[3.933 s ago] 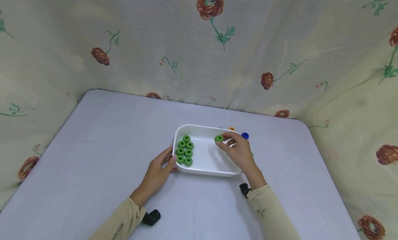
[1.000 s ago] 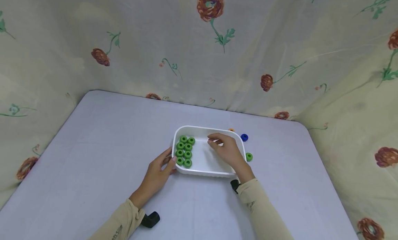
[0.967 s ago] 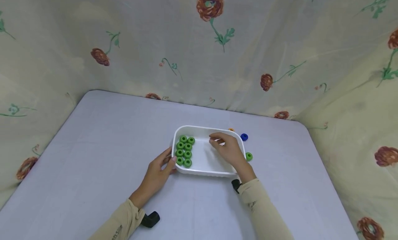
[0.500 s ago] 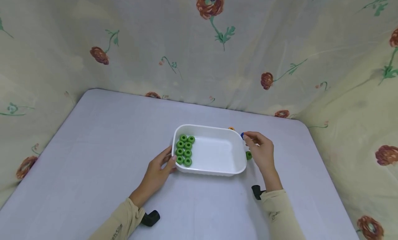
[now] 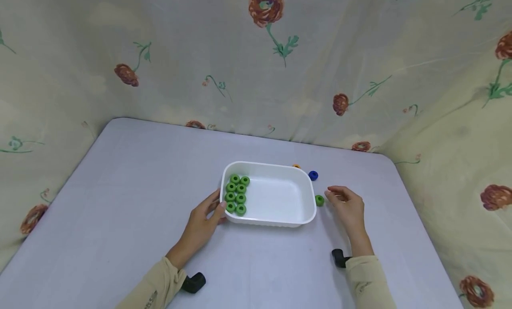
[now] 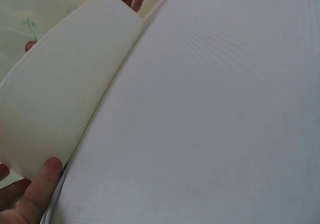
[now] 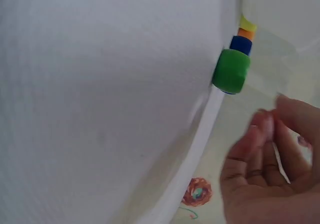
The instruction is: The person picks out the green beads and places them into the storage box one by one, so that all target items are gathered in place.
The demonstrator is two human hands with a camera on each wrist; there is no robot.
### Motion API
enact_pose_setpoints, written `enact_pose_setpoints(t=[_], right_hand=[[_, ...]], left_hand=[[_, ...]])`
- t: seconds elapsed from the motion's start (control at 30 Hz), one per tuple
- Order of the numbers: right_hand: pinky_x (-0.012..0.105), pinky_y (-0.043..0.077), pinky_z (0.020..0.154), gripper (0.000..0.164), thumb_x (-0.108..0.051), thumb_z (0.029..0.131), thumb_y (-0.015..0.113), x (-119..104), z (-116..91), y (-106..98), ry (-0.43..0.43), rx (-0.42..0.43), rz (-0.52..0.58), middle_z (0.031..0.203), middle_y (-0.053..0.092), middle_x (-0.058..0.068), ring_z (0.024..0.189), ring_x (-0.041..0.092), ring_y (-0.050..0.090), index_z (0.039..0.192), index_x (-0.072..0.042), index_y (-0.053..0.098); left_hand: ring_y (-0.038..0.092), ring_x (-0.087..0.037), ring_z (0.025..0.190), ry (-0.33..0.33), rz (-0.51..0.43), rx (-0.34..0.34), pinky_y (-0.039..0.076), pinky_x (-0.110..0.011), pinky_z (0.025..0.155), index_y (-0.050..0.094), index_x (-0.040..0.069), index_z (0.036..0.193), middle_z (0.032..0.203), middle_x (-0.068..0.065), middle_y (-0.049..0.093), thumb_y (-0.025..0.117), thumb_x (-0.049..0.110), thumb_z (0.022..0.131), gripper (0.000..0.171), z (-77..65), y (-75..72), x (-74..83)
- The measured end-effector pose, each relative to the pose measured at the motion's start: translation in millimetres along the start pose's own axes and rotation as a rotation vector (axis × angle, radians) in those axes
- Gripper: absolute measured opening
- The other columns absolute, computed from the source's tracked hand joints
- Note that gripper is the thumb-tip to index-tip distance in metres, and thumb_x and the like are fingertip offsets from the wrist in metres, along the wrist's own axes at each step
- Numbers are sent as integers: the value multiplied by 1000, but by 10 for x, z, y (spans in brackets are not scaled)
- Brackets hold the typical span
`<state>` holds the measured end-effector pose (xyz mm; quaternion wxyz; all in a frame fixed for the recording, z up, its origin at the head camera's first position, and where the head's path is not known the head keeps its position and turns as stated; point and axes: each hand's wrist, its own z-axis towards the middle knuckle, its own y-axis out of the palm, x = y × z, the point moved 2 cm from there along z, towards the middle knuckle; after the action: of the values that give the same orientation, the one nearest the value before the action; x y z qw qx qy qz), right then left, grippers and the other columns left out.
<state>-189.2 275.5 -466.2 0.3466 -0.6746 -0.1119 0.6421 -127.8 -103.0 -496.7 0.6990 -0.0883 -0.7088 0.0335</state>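
Note:
My left hand (image 5: 202,224) grips the left end of a white plastic tray (image 5: 280,198), thumb at the rim; the left wrist view shows a finger (image 6: 44,186) against its outer wall. Several green ring-shaped beads (image 5: 241,188) sit in two columns along the tray's left side. Another green bead (image 5: 319,200) lies on the table, close by the tray's right wall. Just to its right is my right hand (image 5: 349,210), fingers bent and apart from the bead, with nothing visible in them. The right wrist view also shows this green bead (image 7: 231,71) beyond the fingertips.
Behind the tray's back right corner lie a blue bead (image 5: 313,175) and an orange bead (image 5: 296,166), partly hidden by the rim. A yellow bead (image 7: 247,23) shows in the right wrist view. Floral cloth (image 5: 172,78) hangs behind the table.
The green bead my right hand held earlier is now in the tray. That hand left the tray, passed by the blue bead, then came down beside the loose green bead. My left hand stayed put.

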Motion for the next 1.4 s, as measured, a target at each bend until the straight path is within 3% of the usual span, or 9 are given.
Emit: enact_pose_setpoints(t=[0.1, 0.4, 0.83, 1.4], right_hand=[[10, 51, 62, 28, -24, 92, 74, 56, 0, 3, 12, -22, -68, 107, 73, 11, 79, -3, 57, 116, -10, 73], [12, 52, 68, 44, -28, 87, 80, 134, 8, 26, 14, -137, -84, 117, 70, 16, 90, 7, 59, 125, -9, 68], [11, 52, 66, 41, -19, 86, 80, 161, -4, 72, -32, -211, -151, 115, 70, 17, 91, 16, 62, 124, -7, 68], [16, 50, 70, 39, -18, 87, 78, 168, -2, 117, -9, -203, -177, 114, 70, 17, 95, 22, 60, 124, -7, 68]], left_hand=[[51, -33, 140, 1, -3, 1, 64, -22, 90, 34, 10, 156, 160, -13, 40, 53, 27, 106, 57, 3, -1, -4], [50, -34, 141, 1, -7, -5, 64, -23, 92, 33, 10, 157, 160, -13, 39, 53, 26, 106, 57, 2, 15, -7], [50, -34, 141, 10, -8, -6, 64, -22, 91, 34, 10, 157, 160, -13, 39, 53, 27, 106, 57, 1, 16, -11], [49, -33, 142, 13, -13, -2, 65, -22, 89, 34, 11, 157, 160, -13, 39, 53, 29, 106, 57, -12, 19, 8]])
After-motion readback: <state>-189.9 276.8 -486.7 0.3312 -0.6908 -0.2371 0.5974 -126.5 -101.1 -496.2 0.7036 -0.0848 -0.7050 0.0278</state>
